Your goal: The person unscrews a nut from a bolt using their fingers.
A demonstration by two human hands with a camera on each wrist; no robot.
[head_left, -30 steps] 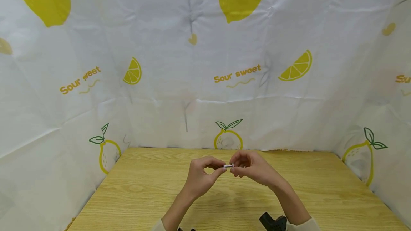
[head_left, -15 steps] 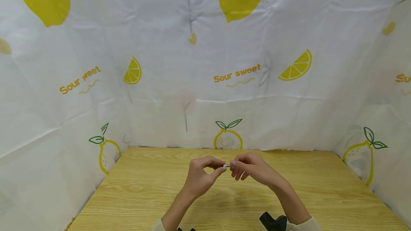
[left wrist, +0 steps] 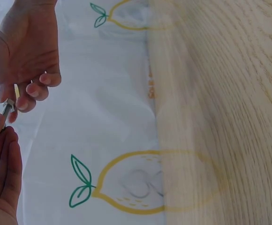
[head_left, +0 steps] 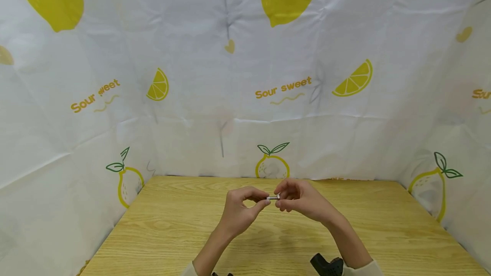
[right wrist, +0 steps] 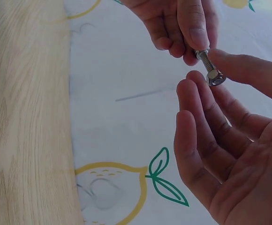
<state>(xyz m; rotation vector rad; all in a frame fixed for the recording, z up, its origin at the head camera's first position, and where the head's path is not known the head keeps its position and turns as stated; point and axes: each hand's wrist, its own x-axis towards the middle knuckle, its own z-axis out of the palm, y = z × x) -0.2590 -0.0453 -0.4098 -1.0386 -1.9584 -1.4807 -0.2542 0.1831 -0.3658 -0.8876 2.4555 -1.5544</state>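
A small silver hex bolt point(right wrist: 207, 62) is held level above the table, between the two hands. My left hand point(head_left: 239, 211) pinches its threaded end between thumb and fingertips; a ring of metal, perhaps a nut or washer, shows by the left thumb in the right wrist view. At the other end, my right hand point(head_left: 303, 201) has its thumb and index finger on either side of the bolt's hex head point(right wrist: 215, 78). Its other fingers are loosely bent. The left fingertips hide the tip of the bolt.
Beneath the hands lies a wood-grain table point(head_left: 172, 225). White cloth point(head_left: 199, 139) printed with lemons hangs behind it and along both sides. A black device point(head_left: 327, 264) sits at the right wrist.
Half a second ago the right fingers were rolled over the bolt's head, hiding it. They have turned back, and the head shows again. The left hand has stayed still.
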